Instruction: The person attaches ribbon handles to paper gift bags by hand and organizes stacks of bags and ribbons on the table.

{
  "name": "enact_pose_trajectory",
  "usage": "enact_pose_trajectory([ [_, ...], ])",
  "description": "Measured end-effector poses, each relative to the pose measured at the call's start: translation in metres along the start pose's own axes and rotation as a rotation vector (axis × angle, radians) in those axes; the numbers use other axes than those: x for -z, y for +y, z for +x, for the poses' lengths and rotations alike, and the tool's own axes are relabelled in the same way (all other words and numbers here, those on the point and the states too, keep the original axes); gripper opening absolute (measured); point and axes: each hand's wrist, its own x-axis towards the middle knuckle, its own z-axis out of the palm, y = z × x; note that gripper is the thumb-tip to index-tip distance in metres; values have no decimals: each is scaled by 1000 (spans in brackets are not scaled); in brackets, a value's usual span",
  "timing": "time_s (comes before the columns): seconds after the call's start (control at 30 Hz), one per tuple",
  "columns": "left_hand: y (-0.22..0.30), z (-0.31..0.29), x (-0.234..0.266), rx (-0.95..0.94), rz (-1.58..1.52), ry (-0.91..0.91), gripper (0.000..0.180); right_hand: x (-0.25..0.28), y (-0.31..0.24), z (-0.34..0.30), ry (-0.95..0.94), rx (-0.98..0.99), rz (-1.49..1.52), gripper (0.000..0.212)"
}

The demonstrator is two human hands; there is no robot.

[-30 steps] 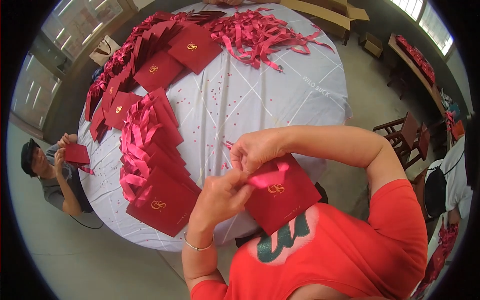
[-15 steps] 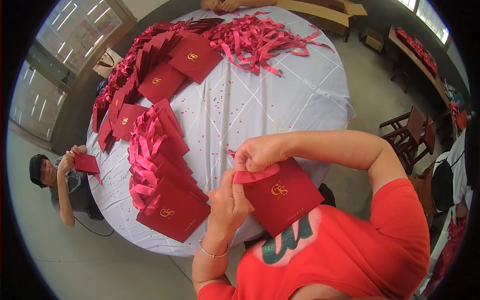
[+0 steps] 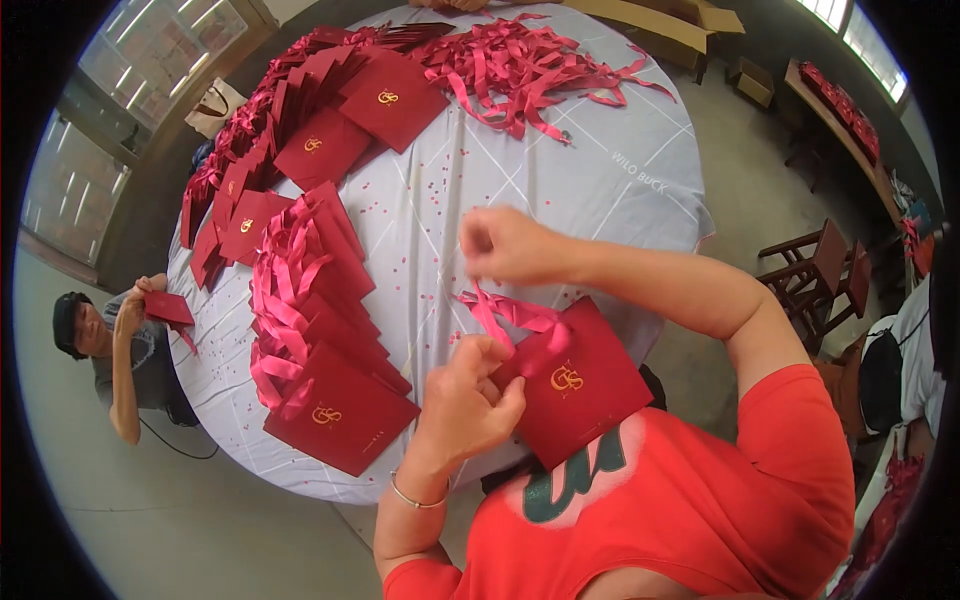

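Note:
A dark red paper gift bag (image 3: pixel 590 400) with a gold emblem lies flat at the table's near edge, against my shirt. Pink ribbon (image 3: pixel 525 315) loops across its top edge. Closed at the bag's upper left corner, my left hand (image 3: pixel 465 400) pinches the ribbon, its thumb beside the bag's edge. Above the bag, my right hand (image 3: pixel 505 247) is raised over the tablecloth with its fingers closed on a ribbon end, drawn taut toward my left hand. The exact grip of the left fingertips is partly hidden.
On the white round table (image 3: pixel 560 190) a row of ribboned red bags (image 3: pixel 340 410) lies to the left. More bags (image 3: pixel 395 100) and a heap of loose pink ribbons (image 3: pixel 520 75) lie farther off. A co-worker (image 3: pixel 110 340) at the left handles a red bag.
My right hand has moved up and away from the bag, pulling the ribbon end with it. The ribbon, folded flat over the bag before, now stands in loose loops. My left hand stays near the corner.

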Motion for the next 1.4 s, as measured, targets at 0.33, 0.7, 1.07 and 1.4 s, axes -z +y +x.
enact_pose_trajectory([
  [0.33, -10, 1, 6, -50, 124, -2, 22, -1, -10, 3, 127, 135, -358, 19],
  [0.7, -15, -2, 8, -60, 179, 59, 20, 38, -37, -103, -88, -204, -508, 32],
  [1.07, -22, 7, 23, 144, 313, 313, 38, 47, -35, -80, -133, -410, 30, 14],
  [1.4, -36, 2, 22, 46, 357, 326, 33, 44, -101, 60, 289, 205, 285, 16],
])
